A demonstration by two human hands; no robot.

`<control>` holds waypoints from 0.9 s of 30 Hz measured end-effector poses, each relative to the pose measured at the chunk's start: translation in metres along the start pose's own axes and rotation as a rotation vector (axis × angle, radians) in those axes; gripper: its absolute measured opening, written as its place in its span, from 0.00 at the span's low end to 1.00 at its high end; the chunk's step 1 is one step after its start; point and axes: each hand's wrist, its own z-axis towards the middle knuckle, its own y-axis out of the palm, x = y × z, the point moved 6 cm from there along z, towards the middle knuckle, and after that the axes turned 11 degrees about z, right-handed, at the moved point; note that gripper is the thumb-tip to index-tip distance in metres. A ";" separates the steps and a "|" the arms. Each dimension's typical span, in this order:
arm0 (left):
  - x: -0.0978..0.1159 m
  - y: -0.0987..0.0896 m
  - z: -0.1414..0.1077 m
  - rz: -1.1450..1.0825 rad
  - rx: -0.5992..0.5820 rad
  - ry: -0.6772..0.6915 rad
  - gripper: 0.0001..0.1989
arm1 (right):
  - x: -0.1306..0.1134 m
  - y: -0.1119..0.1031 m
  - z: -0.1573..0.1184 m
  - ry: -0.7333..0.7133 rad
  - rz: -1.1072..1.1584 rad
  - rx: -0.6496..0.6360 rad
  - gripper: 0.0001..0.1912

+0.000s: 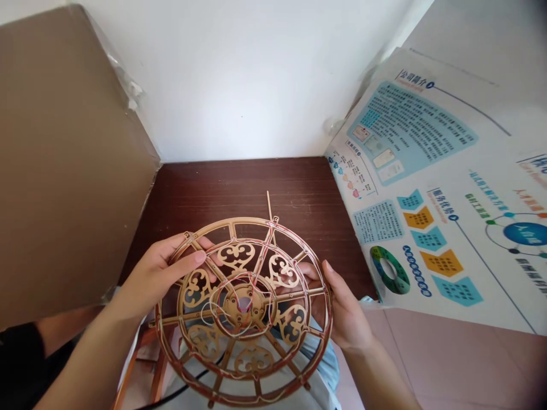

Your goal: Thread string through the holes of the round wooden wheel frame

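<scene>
We're looking at what seems to be an office corner: a dark wooden table [239, 188] pushed up against white walls [239, 80], a company-profile poster [427, 171] over its right edge, cardboard [72, 159] at left, pink floor tiles [448, 359] below.

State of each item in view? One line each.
left hand, gripping the frame's edge
right hand, gripping the opposite edge
openwork round frame, held up in both hands
red wire, strung across the frame, looped near its centre
thin stick, poking out past the frame's top edge
printed poster board, leaning against the wall
cardboard sheet, propped upright at left
</scene>
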 end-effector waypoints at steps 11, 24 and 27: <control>-0.007 0.000 -0.021 0.009 -0.028 -0.117 0.18 | -0.084 0.066 0.003 -0.448 -0.755 -0.280 0.26; -0.003 0.005 -0.038 0.011 -0.020 -0.223 0.18 | -0.091 0.108 0.003 -0.407 -1.259 -0.381 0.08; -0.003 0.006 -0.034 0.058 -0.093 -0.134 0.15 | -0.092 0.112 0.002 -0.380 -1.295 -0.389 0.06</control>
